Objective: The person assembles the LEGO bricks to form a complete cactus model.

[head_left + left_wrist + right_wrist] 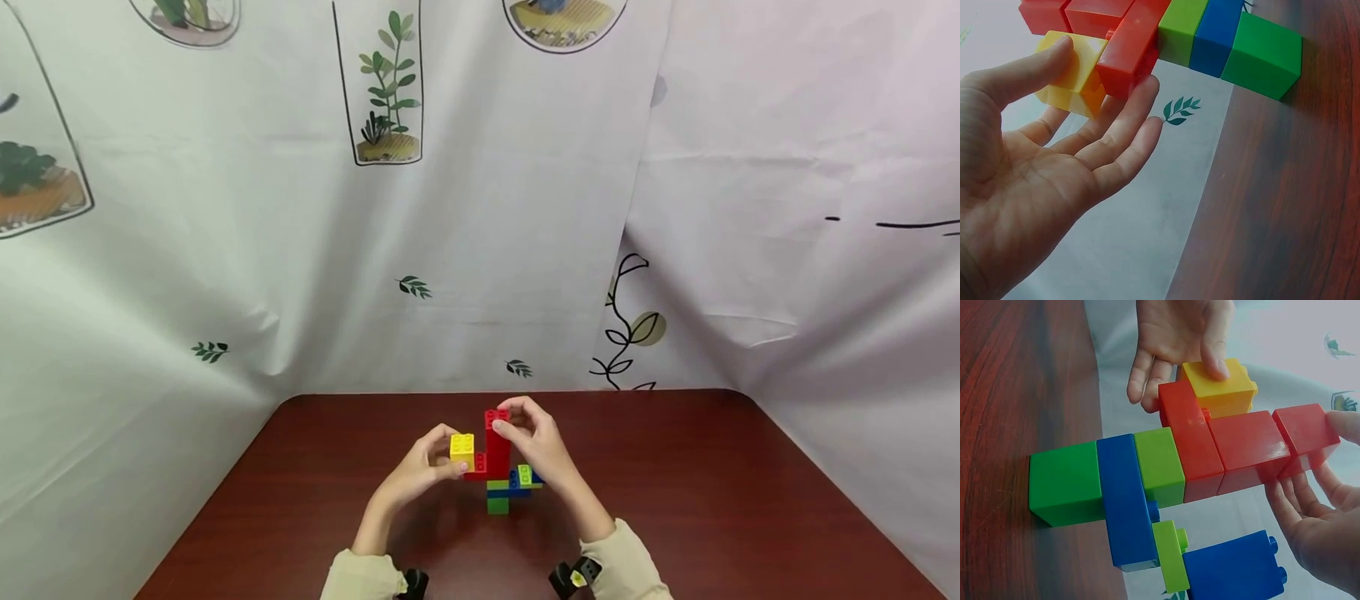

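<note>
A tower of toy building bricks stands upright on the table. From the bottom come a green brick [1066,484], a long blue brick [1124,525], a light green brick [1159,467], a long red brick [1190,444] and two red bricks, the top one [1304,434] last. My left hand [420,468] pinches a yellow brick [1079,65] at the long red brick's left end, thumb on its near face. My right hand [542,442] grips the top red brick between thumb and fingers. On the tower's right side, a thin light green brick [1170,556] and a blue brick [1235,565] stick out.
The dark red-brown wooden table [300,517] has rounded far corners. Behind it hangs a white cloth [465,233] printed with plants and leaves. Beige sleeves [626,558] and black wrist devices [415,583] show at the lower edge.
</note>
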`<state>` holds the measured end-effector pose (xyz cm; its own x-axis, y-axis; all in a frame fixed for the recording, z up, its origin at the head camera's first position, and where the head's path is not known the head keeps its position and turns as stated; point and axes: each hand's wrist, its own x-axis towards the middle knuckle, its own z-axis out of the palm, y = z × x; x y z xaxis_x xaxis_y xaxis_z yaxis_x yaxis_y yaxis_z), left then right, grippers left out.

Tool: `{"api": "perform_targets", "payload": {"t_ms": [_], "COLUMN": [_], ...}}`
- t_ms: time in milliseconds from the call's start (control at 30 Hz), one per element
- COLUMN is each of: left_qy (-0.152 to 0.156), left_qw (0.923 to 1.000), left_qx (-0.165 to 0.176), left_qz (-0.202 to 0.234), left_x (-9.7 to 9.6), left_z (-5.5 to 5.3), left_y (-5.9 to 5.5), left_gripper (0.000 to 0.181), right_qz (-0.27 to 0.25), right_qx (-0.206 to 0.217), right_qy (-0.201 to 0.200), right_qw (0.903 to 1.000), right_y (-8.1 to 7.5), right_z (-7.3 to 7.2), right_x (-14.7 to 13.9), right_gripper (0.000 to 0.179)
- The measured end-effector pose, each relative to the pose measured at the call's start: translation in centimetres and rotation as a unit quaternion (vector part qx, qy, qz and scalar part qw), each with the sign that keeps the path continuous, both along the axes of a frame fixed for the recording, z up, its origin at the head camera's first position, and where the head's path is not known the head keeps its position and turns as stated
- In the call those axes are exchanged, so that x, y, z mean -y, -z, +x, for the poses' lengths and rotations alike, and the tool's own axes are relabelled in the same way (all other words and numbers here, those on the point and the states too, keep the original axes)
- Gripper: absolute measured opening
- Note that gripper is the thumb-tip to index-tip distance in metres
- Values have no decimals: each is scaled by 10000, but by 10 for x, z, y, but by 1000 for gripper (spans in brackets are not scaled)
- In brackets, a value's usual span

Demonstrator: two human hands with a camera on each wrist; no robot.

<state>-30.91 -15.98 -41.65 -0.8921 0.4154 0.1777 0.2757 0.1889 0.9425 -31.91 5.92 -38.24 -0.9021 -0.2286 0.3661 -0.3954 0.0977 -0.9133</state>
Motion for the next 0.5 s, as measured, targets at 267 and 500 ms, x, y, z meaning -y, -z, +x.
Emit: {"api": "perform_targets", "payload": {"t_ms": [267,500], "left_qy": [-83,-21], "left_qw": [9999,10000], "left_qx": [57,55], "left_qz": [-25,9], "left_x": [1,-1], "left_z": [1,-1], "left_y": [0,0], "left_gripper": [39,38], "right_qz": [23,-118], "right_qx": [-12,119], "right_qy": [-109,-223], "right_qw": [9999,9996], "right_y": [1,5], "right_z": [-2,-3], "right_x": [0,0], "right_gripper": [23,24]}}
